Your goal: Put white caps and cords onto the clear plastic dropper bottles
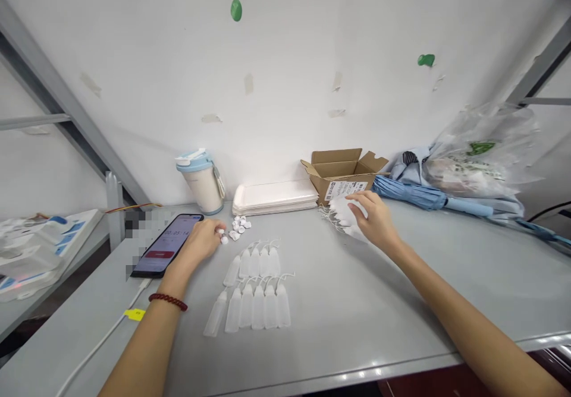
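Observation:
My left hand (203, 239) is at the right edge of the phone, with its fingers curled and the fingertips pinching a small white cap (221, 232). A loose group of white caps (239, 226) lies just right of those fingertips. My right hand (373, 217) is over a pile of flat, translucent plastic bottles (341, 211), thumb and fingers apart; its fingertips partly cover the pile. Between my hands, more of these small bottles lie in two rows, a back row (255, 263) and a front row (259, 308). Most have a thin white strand at the neck. One bottle (216, 315) at the front left shows no strand.
A lit phone (165, 248) with a white cable (107, 331) lies at left. Behind stand a tumbler (203, 186), stacked white trays (276, 198) and an open cardboard box (341, 174). A folded blue umbrella (410, 194) and a plastic bag (482, 153) lie at right.

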A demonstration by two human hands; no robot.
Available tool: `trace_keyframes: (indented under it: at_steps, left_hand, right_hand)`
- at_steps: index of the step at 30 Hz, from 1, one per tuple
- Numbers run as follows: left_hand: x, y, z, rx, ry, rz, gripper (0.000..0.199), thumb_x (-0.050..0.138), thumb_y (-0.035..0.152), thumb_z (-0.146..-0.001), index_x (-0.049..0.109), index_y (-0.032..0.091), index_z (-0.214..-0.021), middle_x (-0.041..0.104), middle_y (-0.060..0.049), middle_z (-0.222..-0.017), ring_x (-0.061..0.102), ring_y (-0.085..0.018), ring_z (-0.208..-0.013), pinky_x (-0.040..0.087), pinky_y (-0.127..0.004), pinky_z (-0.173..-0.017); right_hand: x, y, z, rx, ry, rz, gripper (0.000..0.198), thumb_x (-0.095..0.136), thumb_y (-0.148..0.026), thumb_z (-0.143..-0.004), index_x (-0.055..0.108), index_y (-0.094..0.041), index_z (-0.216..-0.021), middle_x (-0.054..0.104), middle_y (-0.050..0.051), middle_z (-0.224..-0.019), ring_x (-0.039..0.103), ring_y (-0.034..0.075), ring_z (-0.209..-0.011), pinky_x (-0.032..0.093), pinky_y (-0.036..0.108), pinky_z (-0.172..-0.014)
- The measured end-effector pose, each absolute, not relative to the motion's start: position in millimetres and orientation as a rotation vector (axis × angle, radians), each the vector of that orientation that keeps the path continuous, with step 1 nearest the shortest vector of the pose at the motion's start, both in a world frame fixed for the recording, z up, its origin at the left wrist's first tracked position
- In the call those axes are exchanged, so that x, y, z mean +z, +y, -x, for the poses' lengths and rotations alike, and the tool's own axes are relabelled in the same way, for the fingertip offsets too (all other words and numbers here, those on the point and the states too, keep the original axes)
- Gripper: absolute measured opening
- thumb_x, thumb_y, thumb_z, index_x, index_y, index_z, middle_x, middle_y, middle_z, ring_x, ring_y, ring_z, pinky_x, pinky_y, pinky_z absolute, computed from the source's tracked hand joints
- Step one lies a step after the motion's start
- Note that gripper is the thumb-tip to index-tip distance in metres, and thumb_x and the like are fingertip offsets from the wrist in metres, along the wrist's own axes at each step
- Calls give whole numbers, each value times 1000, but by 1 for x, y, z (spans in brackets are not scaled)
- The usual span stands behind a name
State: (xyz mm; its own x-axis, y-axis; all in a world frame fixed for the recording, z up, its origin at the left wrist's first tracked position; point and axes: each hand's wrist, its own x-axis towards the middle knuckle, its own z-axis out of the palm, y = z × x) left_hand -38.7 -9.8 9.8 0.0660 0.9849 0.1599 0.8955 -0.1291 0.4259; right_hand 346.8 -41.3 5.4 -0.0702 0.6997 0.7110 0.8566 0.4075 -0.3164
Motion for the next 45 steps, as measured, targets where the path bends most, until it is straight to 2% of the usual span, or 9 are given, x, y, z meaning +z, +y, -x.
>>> trace_keyframes:
  at_steps: [4,6,8,13,21,28,32,36,45]
  left_hand:
    - [20,-16,33,741,1929,-2017,22,54,20,-67,69,18,-82,72,-10,-84,64,-29,-89,46,-36,-81]
    - [25,-19,27,810,1879,-1976,24,53,24,-70,68,16,-88,72,-11,-87,64,-26,-87,47,-35,-80]
    - [29,-22,20,886,1770,-1917,30,52,31,-74,65,12,-94,71,-11,-90,65,-23,-82,50,-33,-75]
    - [39,-35,-1,1005,1438,-1612,36,61,44,-69,62,11,-84,68,-8,-76,62,-17,-68,49,-29,-64]
    - [47,-59,-26,728,1159,-1574,26,63,38,-74,61,13,-82,66,-4,-75,61,-16,-73,48,-28,-67]
    - [42,-64,-37,650,1093,-1617,24,65,38,-74,64,15,-79,63,-2,-75,57,-15,-73,46,-27,-67]
    - [38,-68,-44,741,1067,-1510,22,67,33,-73,66,15,-85,64,-3,-86,57,-14,-78,45,-28,-75]
    - [36,-71,-51,806,964,-1401,19,69,28,-73,67,15,-87,63,-5,-93,56,-16,-90,44,-28,-82]
    - [38,-76,-53,815,905,-1473,16,68,26,-74,63,15,-85,63,-3,-86,58,-16,-87,45,-29,-83]
  right_hand:
    - [13,-82,-292,344,-2095,1138,23,44,-30,-91,60,-18,-101,66,8,-87,60,19,-78,46,31,-72]
    - [15,-104,-266,628,-2301,1008,25,41,-30,-93,60,-19,-106,67,6,-90,61,17,-79,46,28,-74]
    - [16,-121,-249,735,-2483,878,28,42,-30,-94,58,-18,-114,66,6,-88,60,17,-81,45,27,-77]
    - [10,-132,-236,704,-2685,746,28,42,-32,-94,58,-17,-112,64,8,-86,58,17,-79,42,27,-79]
    - [10,-127,-242,570,-2777,872,27,37,-32,-96,60,-19,-99,61,4,-77,56,15,-71,41,25,-72]
    - [10,-112,-258,227,-2560,1035,27,36,-27,-95,60,-15,-100,56,8,-77,51,17,-68,41,27,-62]
    - [10,-110,-258,408,-2323,933,15,44,-23,-92,55,-17,-100,57,7,-86,53,15,-74,43,26,-67]
    - [10,-113,-252,691,-2182,879,7,46,-19,-90,53,-19,-90,60,2,-83,54,12,-74,42,24,-70]
    - [19,-111,-253,1155,-1962,962,15,43,-30,-93,51,-19,-87,58,1,-83,47,12,-72,36,25,-66]
